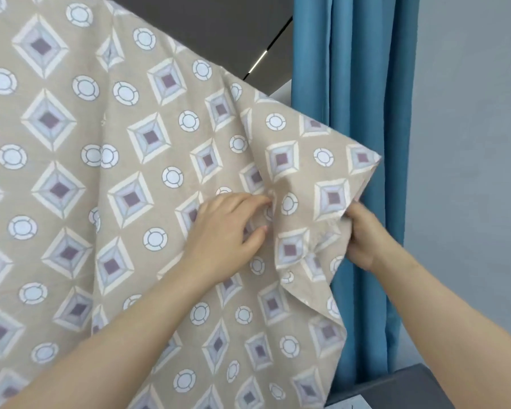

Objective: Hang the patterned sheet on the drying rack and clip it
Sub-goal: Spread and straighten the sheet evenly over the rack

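The patterned sheet (106, 178), beige with diamonds and white circles, hangs spread across most of the view and covers whatever carries it; no rack bar and no clip shows. My left hand (224, 231) lies on the sheet's front near its right side, fingers curled and pinching a small fold of cloth. My right hand (363, 237) grips the sheet's right edge from behind, its fingers hidden in the bunched fabric.
A blue curtain (357, 113) hangs right behind the sheet's right edge. A grey wall (469, 143) fills the far right. A dark grey block (401, 388) sits at the bottom right, and a dark ceiling with a light strip (260, 62) shows above.
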